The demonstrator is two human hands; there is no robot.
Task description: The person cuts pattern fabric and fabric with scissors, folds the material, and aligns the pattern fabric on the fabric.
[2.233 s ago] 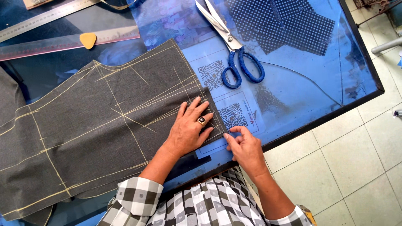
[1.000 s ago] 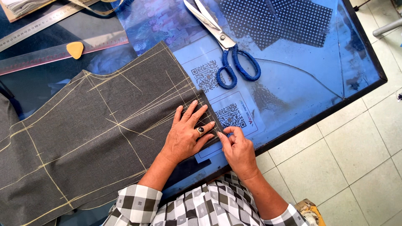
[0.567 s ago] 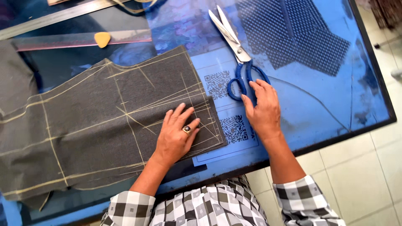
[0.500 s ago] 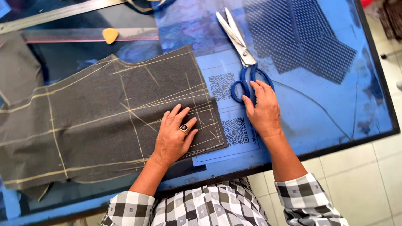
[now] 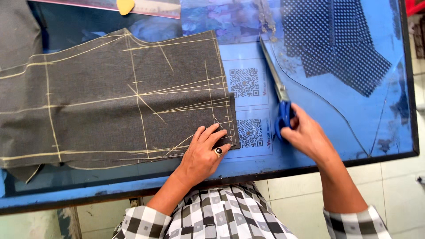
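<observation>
A dark grey fabric piece (image 5: 110,97) with yellow chalk lines lies flat on the blue glass-topped table (image 5: 389,146). My left hand (image 5: 201,155), wearing a ring, presses flat on the fabric's near right corner. My right hand (image 5: 307,137) grips the blue handles of a pair of long scissors (image 5: 276,88), whose closed blades point away from me along the table, to the right of the fabric. Between the hands lie square-patterned paper labels (image 5: 245,106) under the glass.
A blue-and-white checked cloth piece (image 5: 336,44) lies at the far right. A yellow tailor's chalk (image 5: 125,5) rests on a long ruler (image 5: 155,8) at the far edge. Another grey fabric piece (image 5: 15,31) lies at the far left. Tiled floor (image 5: 398,194) lies beyond the table's near edge.
My right hand left the fabric corner, reached to the scissors and closed on their handles, drawing them nearer. My left hand has stayed pressed on the fabric.
</observation>
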